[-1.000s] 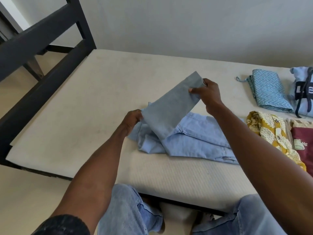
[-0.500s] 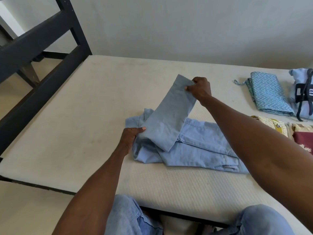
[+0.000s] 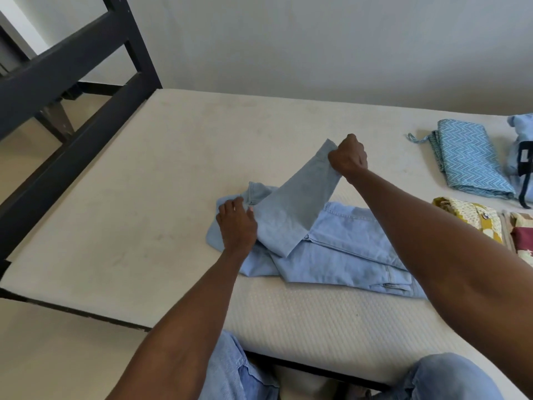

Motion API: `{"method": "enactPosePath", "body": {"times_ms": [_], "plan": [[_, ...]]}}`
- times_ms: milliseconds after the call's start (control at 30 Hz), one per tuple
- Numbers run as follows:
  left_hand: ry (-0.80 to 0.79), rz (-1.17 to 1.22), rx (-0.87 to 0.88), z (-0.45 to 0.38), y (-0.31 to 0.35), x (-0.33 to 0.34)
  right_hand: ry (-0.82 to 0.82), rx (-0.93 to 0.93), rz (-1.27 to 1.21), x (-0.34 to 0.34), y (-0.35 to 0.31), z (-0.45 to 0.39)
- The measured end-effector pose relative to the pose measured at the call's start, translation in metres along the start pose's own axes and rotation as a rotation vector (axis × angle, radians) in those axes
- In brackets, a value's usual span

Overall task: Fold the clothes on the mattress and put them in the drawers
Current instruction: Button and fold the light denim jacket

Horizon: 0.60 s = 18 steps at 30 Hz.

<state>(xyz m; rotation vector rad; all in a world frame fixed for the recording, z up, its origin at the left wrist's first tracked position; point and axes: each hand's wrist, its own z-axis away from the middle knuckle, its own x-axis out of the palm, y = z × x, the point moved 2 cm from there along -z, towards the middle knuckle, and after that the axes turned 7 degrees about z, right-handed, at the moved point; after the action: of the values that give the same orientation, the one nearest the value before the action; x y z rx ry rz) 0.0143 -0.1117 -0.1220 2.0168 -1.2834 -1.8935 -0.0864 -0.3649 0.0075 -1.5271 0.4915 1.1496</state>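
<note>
Light blue jeans (image 3: 343, 249) lie partly folded in the middle of the cream mattress (image 3: 144, 203). My right hand (image 3: 347, 158) grips the end of one leg and holds it lifted, so the leg slopes up and away from the pile. My left hand (image 3: 236, 223) rests with fingers spread on the jeans' left side, at the base of the raised leg. No drawers are in view.
Folded clothes lie at the right: a blue zigzag cloth (image 3: 467, 163), a pale blue garment with black straps (image 3: 522, 151), a yellow patterned one (image 3: 470, 215) and a maroon one (image 3: 523, 241). A black bed frame (image 3: 72, 151) runs along the left. My knees sit below the mattress edge.
My right hand has carried the leg end slightly further away and turned into a fist on it. My left hand has slid up onto the jeans by the fold.
</note>
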Motion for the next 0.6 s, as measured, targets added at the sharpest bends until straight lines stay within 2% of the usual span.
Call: {"method": "enactPosePath", "body": {"times_ms": [33, 67, 133, 200, 367, 467, 533, 567, 600], "plan": [[0.035, 0.03, 0.07, 0.004, 0.016, 0.003, -0.015, 0.017, -0.019, 0.0, 0.003, 0.003], [-0.01, 0.061, 0.155, 0.008, 0.03, 0.009, -0.025, 0.028, -0.031, 0.0, 0.005, 0.004], [-0.3, -0.001, 0.261, 0.023, 0.054, 0.03, -0.041, 0.066, -0.048, -0.005, 0.01, 0.011], [-0.516, -0.144, 0.255, 0.036, 0.057, 0.049, -0.035, 0.135, -0.102, -0.014, 0.022, 0.016], [-0.666, -0.351, 0.358, 0.043, 0.043, 0.06, -0.042, 0.39, -0.336, -0.028, 0.085, 0.037], [-0.774, -0.345, 0.396, 0.034, 0.047, 0.056, -0.154, 0.456, -0.444, -0.01, 0.129, 0.063], [-0.805, -0.319, 0.403, 0.029, 0.053, 0.052, -0.168, 0.564, -0.587, 0.009, 0.153, 0.085], [-0.794, -0.283, 0.385, 0.027, 0.055, 0.049, -0.136, 0.621, -0.572, 0.017, 0.159, 0.096], [-0.759, -0.251, 0.369, 0.026, 0.056, 0.049, -0.086, 0.647, -0.455, 0.024, 0.164, 0.105]]}}
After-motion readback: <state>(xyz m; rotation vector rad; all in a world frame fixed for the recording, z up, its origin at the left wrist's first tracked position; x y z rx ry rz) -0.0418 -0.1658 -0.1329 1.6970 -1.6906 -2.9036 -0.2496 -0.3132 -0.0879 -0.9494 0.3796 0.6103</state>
